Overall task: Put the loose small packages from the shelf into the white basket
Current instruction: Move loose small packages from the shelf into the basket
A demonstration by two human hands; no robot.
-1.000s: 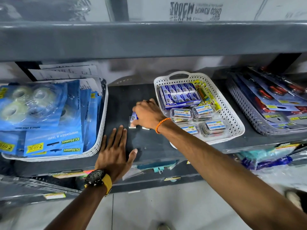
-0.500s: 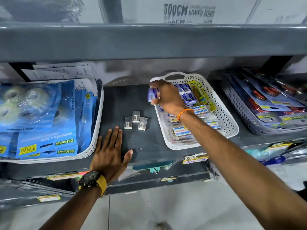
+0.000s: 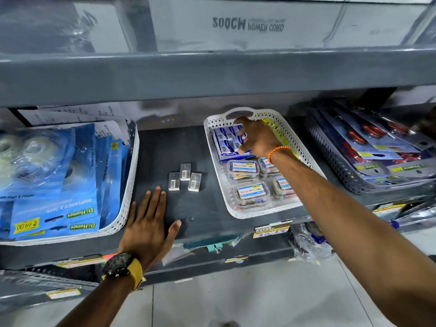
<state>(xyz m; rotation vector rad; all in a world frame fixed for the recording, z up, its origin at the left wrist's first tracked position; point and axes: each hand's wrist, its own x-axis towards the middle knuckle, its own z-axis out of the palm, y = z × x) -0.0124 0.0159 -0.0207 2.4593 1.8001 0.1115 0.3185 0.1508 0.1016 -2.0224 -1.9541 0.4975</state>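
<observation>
Three loose small white packages [image 3: 185, 178] with barcodes lie together on the dark shelf, between two baskets. To their right stands the white basket [image 3: 238, 210], holding a row of small blue packages [image 3: 224, 142] at the back and clear lidded tubs [image 3: 251, 193] at the front. My right hand [image 3: 258, 138] reaches into the back of the basket. Its fingers and thumb close on a small blue package [image 3: 236, 142], which is set down among the row. My left hand [image 3: 151, 223] lies flat and empty on the shelf's front edge, fingers apart, just below the loose packages.
A white basket of blue tape dispenser packs [image 3: 70, 185] fills the left of the shelf. A grey basket of carded red tools [image 3: 368, 156] sits at the right. The upper shelf beam [image 3: 212, 74] hangs low over everything. Price labels line the shelf's front edge.
My right hand picked one small blue package from the loose group, carried it right and up over the basket rim, and now holds it down among the blue row. My left hand stayed put.
</observation>
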